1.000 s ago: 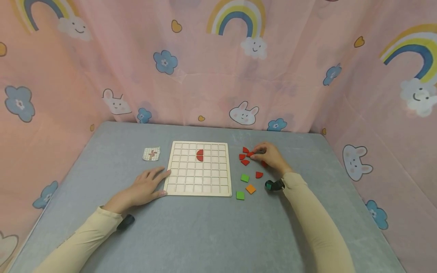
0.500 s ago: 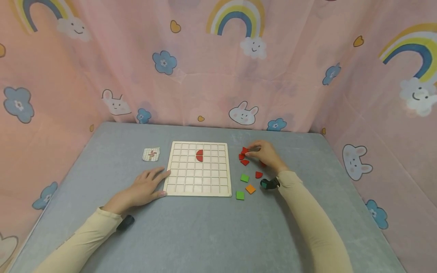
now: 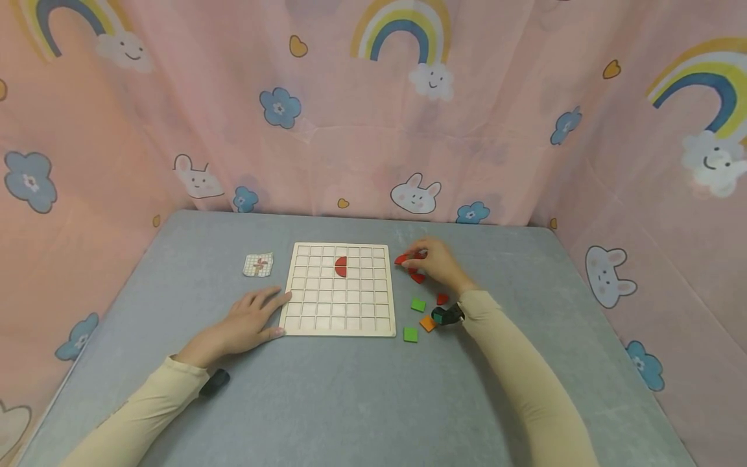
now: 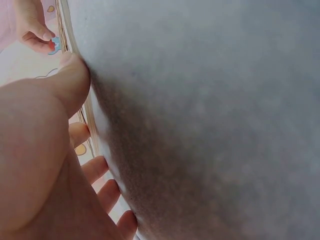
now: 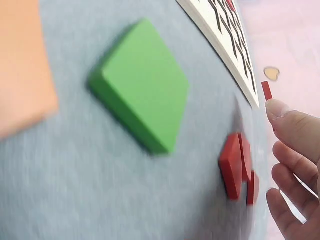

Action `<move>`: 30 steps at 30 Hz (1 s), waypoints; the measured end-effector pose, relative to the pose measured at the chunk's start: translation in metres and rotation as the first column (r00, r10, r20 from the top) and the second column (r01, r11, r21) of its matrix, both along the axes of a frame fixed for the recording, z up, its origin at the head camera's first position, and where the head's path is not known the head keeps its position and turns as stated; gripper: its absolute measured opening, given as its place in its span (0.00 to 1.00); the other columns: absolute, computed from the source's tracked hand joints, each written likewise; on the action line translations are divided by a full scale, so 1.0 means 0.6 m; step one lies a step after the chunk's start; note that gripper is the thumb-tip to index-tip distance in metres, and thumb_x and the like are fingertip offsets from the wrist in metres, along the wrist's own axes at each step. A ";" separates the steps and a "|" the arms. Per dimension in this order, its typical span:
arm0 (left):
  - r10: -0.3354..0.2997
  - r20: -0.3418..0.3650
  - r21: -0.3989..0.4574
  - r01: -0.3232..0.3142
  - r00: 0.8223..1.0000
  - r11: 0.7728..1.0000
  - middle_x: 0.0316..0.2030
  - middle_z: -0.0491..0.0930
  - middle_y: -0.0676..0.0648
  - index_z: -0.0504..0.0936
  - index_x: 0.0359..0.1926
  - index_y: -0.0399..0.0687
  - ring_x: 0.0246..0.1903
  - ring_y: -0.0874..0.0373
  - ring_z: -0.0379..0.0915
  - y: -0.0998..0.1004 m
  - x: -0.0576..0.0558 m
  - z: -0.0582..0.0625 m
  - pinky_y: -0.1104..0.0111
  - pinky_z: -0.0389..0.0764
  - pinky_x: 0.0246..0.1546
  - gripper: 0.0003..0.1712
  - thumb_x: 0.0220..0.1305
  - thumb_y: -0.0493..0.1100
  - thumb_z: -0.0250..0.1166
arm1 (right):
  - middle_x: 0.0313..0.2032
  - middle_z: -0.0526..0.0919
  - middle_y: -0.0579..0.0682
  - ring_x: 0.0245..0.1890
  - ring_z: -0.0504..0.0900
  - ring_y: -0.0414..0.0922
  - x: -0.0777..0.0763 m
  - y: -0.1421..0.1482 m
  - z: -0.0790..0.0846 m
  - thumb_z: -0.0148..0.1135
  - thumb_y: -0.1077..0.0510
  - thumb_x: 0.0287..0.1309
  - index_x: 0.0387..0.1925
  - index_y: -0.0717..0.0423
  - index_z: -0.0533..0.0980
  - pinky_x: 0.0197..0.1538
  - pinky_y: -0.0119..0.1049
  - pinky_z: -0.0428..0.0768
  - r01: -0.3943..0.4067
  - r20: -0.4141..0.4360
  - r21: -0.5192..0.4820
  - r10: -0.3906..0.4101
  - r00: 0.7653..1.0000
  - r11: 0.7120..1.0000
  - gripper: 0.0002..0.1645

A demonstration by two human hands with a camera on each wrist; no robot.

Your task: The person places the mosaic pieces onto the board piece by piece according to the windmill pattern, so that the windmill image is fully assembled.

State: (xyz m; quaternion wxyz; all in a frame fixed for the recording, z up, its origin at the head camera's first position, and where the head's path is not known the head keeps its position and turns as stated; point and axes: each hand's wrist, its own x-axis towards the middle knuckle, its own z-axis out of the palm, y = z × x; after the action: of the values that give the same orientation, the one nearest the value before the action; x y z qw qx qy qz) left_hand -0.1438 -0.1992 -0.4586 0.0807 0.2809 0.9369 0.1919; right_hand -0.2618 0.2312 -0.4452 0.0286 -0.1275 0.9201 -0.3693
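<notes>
My right hand (image 3: pixel 439 263) pinches a red quarter-circle tile (image 3: pixel 400 259) between thumb and fingers, just right of the wooden grid board (image 3: pixel 321 293). In the right wrist view that tile (image 5: pixel 266 90) shows edge-on, held up off the table. Beneath the hand lie more red tiles (image 5: pixel 233 165), partly covered by it in the head view. My left hand (image 3: pixel 248 319) rests at the board's left edge, fingers spread and touching the rim; its thumb (image 4: pixel 75 82) shows along the edge in the left wrist view. Two red quarter tiles (image 3: pixel 341 266) sit together on the grid as a half circle.
Two green square tiles (image 3: pixel 417 304), an orange one (image 3: pixel 428 323) and a red quarter tile (image 3: pixel 442 299) lie right of the board. A small pattern card (image 3: pixel 258 264) is at its upper left. A printed pink curtain (image 3: pixel 344 130) stands behind the grey table (image 3: pixel 350 402).
My right hand has moved left from the red pile toward the board, carrying the pinched red tile. The left hand and the board have stayed in place.
</notes>
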 end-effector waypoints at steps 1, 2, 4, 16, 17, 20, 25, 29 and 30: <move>0.000 -0.001 0.000 0.000 1.000 1.000 0.77 0.57 0.27 0.63 0.79 0.39 0.70 0.23 0.57 -0.001 0.000 0.000 0.28 0.61 0.65 0.40 0.76 0.52 0.65 | 0.55 0.84 0.59 0.55 0.78 0.57 0.000 -0.004 -0.001 0.77 0.57 0.64 0.50 0.60 0.87 0.61 0.54 0.78 -0.007 -0.008 0.003 0.007 1.000 1.000 0.16; 0.000 0.003 0.000 0.000 1.000 1.000 0.77 0.56 0.28 0.63 0.79 0.39 0.70 0.23 0.57 0.000 0.000 0.001 0.28 0.61 0.65 0.40 0.76 0.53 0.65 | 0.56 0.84 0.59 0.54 0.78 0.57 -0.001 -0.008 -0.002 0.77 0.57 0.64 0.50 0.60 0.87 0.60 0.53 0.78 -0.014 -0.013 0.006 0.014 1.000 1.000 0.16; 0.004 0.011 0.000 -0.004 1.000 1.000 0.77 0.56 0.28 0.63 0.80 0.40 0.71 0.23 0.57 0.000 0.001 0.003 0.29 0.60 0.66 0.40 0.76 0.52 0.65 | 0.56 0.84 0.58 0.52 0.78 0.56 -0.002 -0.015 -0.004 0.77 0.56 0.64 0.50 0.59 0.88 0.59 0.53 0.79 -0.030 -0.016 0.011 0.030 0.999 0.999 0.16; 0.006 0.020 0.006 -0.007 1.000 1.000 0.77 0.56 0.27 0.63 0.80 0.39 0.71 0.22 0.56 0.001 0.000 0.000 0.28 0.60 0.66 0.40 0.76 0.51 0.65 | 0.55 0.85 0.56 0.58 0.81 0.55 0.000 -0.061 -0.005 0.78 0.56 0.62 0.50 0.59 0.88 0.62 0.53 0.81 -0.074 -0.026 -0.012 0.074 0.997 0.997 0.16; 0.009 0.020 0.001 -0.009 1.000 1.000 0.77 0.56 0.27 0.63 0.80 0.39 0.71 0.23 0.57 0.001 0.000 0.001 0.28 0.60 0.66 0.40 0.76 0.51 0.66 | 0.54 0.85 0.56 0.57 0.81 0.55 0.000 -0.065 -0.005 0.78 0.56 0.62 0.49 0.59 0.88 0.62 0.52 0.81 -0.078 -0.031 -0.012 0.078 0.996 0.997 0.16; 0.018 0.033 -0.006 -0.018 0.999 1.000 0.78 0.56 0.28 0.62 0.80 0.39 0.72 0.24 0.56 0.004 0.000 0.003 0.29 0.60 0.66 0.40 0.77 0.50 0.65 | 0.53 0.85 0.55 0.56 0.80 0.53 0.002 -0.076 -0.007 0.78 0.56 0.63 0.48 0.59 0.88 0.61 0.51 0.81 -0.090 -0.040 -0.006 0.090 0.995 0.996 0.15; 0.019 0.030 -0.013 -0.019 0.999 1.000 0.78 0.57 0.28 0.63 0.80 0.40 0.72 0.24 0.57 0.006 0.000 0.005 0.29 0.61 0.66 0.40 0.77 0.50 0.65 | 0.52 0.86 0.54 0.51 0.78 0.52 0.004 -0.094 -0.010 0.78 0.55 0.63 0.48 0.58 0.89 0.55 0.46 0.78 -0.089 -0.037 -0.019 0.088 0.995 0.996 0.15; 0.018 0.032 -0.011 -0.018 0.999 1.000 0.78 0.56 0.28 0.63 0.80 0.39 0.72 0.24 0.57 0.006 0.001 0.005 0.29 0.61 0.66 0.40 0.77 0.50 0.65 | 0.51 0.86 0.55 0.49 0.77 0.51 0.004 -0.107 -0.013 0.79 0.56 0.62 0.48 0.60 0.89 0.51 0.43 0.76 -0.100 -0.039 -0.041 0.099 0.994 0.994 0.16; 0.017 0.031 -0.010 -0.017 0.999 1.000 0.78 0.56 0.28 0.63 0.80 0.39 0.72 0.24 0.57 0.006 0.000 0.005 0.29 0.61 0.66 0.40 0.77 0.50 0.65 | 0.52 0.86 0.54 0.49 0.77 0.51 0.004 -0.110 -0.013 0.79 0.56 0.61 0.48 0.60 0.89 0.51 0.43 0.76 -0.103 -0.037 -0.047 0.101 0.994 0.994 0.16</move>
State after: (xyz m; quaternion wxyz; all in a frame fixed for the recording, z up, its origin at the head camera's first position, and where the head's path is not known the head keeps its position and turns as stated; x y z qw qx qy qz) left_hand -0.1436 -0.1959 -0.4556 0.0949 0.2694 0.9388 0.1923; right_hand -0.2595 0.1651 -0.4532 0.0282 -0.1816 0.9033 -0.3876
